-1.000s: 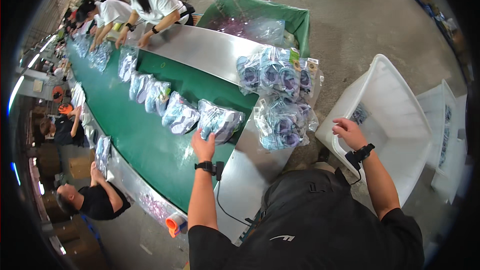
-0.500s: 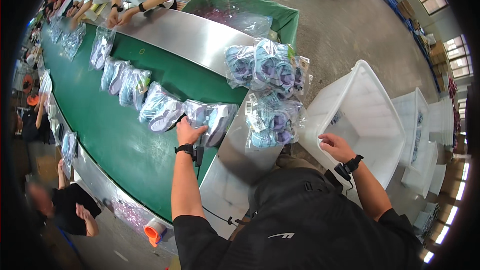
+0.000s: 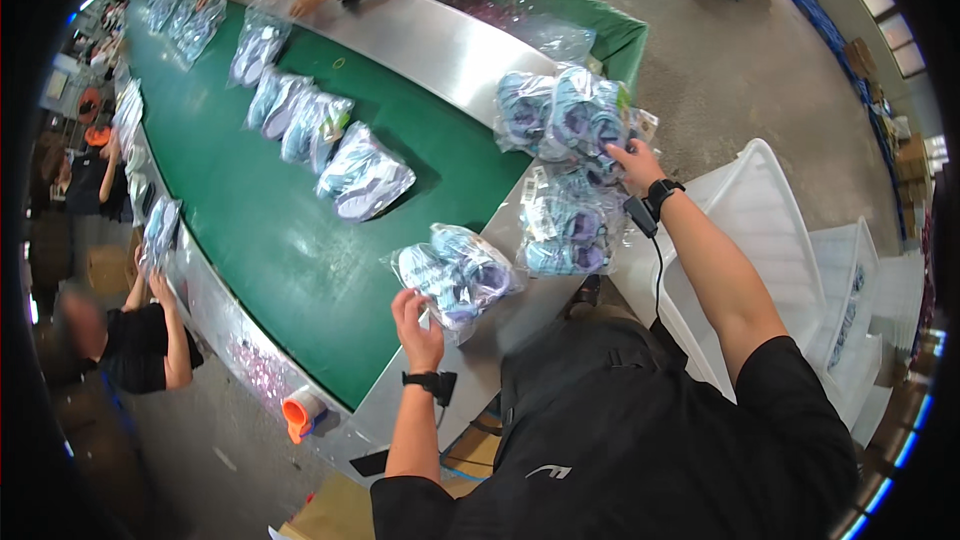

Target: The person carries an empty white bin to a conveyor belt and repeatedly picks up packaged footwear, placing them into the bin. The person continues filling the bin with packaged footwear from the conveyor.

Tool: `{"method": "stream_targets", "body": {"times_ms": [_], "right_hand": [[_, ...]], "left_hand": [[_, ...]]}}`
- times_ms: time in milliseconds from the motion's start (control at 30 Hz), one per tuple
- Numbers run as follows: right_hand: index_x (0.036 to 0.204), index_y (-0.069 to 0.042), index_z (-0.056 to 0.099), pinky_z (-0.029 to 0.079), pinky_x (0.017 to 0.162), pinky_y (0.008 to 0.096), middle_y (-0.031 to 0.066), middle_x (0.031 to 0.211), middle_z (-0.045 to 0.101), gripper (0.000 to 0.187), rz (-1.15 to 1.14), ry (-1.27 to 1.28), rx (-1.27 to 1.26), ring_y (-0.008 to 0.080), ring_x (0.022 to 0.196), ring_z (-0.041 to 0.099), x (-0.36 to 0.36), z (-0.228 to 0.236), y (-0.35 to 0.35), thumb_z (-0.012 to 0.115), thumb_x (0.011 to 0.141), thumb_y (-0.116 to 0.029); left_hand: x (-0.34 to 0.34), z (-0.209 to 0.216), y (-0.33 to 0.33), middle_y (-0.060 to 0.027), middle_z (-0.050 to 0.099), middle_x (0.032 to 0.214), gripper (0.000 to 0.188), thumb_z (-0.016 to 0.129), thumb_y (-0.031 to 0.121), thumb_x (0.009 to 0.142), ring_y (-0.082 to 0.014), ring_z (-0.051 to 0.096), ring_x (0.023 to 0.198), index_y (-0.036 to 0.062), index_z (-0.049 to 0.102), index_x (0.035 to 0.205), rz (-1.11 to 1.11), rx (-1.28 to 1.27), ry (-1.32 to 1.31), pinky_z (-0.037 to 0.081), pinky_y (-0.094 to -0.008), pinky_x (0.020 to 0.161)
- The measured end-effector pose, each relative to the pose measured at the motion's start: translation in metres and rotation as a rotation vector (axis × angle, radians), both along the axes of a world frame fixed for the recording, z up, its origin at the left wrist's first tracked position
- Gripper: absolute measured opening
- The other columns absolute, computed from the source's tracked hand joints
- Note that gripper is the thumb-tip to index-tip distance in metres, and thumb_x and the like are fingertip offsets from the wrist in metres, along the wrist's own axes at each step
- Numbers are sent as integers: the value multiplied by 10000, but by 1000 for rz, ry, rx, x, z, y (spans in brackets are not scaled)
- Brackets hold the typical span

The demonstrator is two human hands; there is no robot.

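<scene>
My left hand has its fingers and thumb at the lower left edge of a clear bag of light-blue and purple shoes, pinching the plastic. This bag lies over the belt's near end, with shoe openings facing up. My right hand grips the right edge of another bagged pair at the top of a pile on the metal ledge. Beside that pair are a bagged pair on its left and a bagged pair nearer me.
More bagged shoes lie along the green conveyor belt. Right of me stand white plastic tubs. Behind the pile is a green-lined bin. Co-workers stand along both belt sides; an orange-ended tube juts from the near side.
My left hand has drawn the nearest bag toward me and turned it from soles up to openings up. My right hand has moved from the tub to the pile. My view has shifted.
</scene>
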State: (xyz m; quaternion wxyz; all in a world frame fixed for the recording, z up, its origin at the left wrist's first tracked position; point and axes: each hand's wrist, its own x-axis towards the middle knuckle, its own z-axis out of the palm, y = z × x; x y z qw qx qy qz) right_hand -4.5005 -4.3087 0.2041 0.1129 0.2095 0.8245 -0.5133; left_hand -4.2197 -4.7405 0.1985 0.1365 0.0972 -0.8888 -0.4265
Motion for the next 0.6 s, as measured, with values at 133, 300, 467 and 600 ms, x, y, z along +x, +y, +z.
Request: {"method": "stream_targets", "body": {"times_ms": [133,300,467,600], "right_hand": [[1402,12,437,477,596,306,71,982,586,819,-82,-86,-168,141,772,566,-5,-7,-3,816,797,-389],[1073,-67,601,437,540,279,-1,789,569,453,-51,-105,-238,113,615,531,-21,-16,5,805,788,-352],[819,-78,637,400,445,305,10,689,568,272,-266,-21,-253,131,534,542,-24,9,-4,753,782,-321],[931,-95,653,489,546,309,17,800,635,228,-274,-40,-510,144,662,621,2,53,-11,720,810,-276]], "left_hand": [[58,-13,2,-192,449,1405,571,656,59,882,-282,562,1172,32,420,1402,312,554,-301,512,-411,941],[40,-38,24,-228,420,1440,944,801,225,834,-321,457,1312,19,213,1544,350,544,-286,375,-420,1098],[6,-45,12,-179,519,1346,807,684,122,804,-294,583,1154,58,310,1517,467,1183,-349,505,-443,965],[22,-40,-6,-90,645,1179,541,586,209,803,-268,650,1031,93,541,1330,481,1582,-447,569,-447,800]]}}
